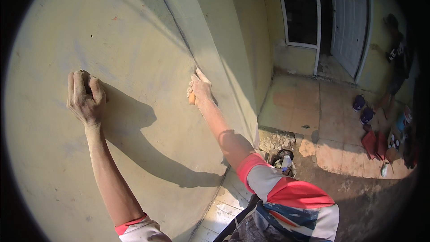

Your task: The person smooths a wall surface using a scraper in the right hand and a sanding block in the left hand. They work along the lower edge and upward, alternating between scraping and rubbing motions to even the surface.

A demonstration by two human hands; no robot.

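Note:
A pale yellow-green wall (134,49) fills the left side, with a dark crack (172,13) running down it from the top. My right hand (202,88) is closed round a small tool with an orange-brown handle (192,98). Its front end meets the wall at the lower end of the crack, mostly hidden by my fingers, so its kind is unclear. Further left, my dusty left hand (86,96) rests against the wall with curled fingers. A thin edge shows at its fingertips; what it belongs to is too hidden to name.
To the right, a person in dark clothes (396,56) stands by a white door (349,22) and a window (301,9). Dark blue caps or shoes (367,115) and red items (375,144) lie on the tiled step (331,152). Rubble (277,141) sits by the wall's corner.

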